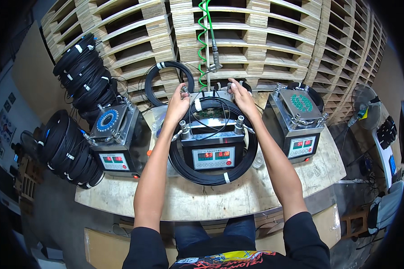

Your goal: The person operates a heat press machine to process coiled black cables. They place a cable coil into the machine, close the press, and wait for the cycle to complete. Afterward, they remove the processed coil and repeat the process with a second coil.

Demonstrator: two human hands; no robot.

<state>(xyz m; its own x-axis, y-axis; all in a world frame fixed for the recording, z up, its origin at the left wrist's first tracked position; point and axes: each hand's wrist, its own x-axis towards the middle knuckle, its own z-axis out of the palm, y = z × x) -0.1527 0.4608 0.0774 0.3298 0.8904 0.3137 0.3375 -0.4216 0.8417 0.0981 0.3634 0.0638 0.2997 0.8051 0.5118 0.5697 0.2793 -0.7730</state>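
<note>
In front of me stands a bench machine (213, 158) with a red digital display and a metal clamping frame on top. A black cable coil (226, 177), bound with white tape, hangs round it and rests on its top. My left hand (179, 104) closes its fingers on the metal post (184, 90) at the frame's far left corner. At the far right corner, my right hand (243, 97) has thumb and fingers about the matching post (230, 87). Two nearer posts, the left (183, 127) and the right (240, 123), stand untouched. Cable loops partly cover the frame's plate.
Similar machines stand left (116, 134) and right (298, 121) on the wooden table (202, 201). Tall stacks of cable coils (83, 74) rise at the left. A coiled green air hose (203, 40) hangs before wooden pallets (274, 45). A fan (366, 103) is at the right.
</note>
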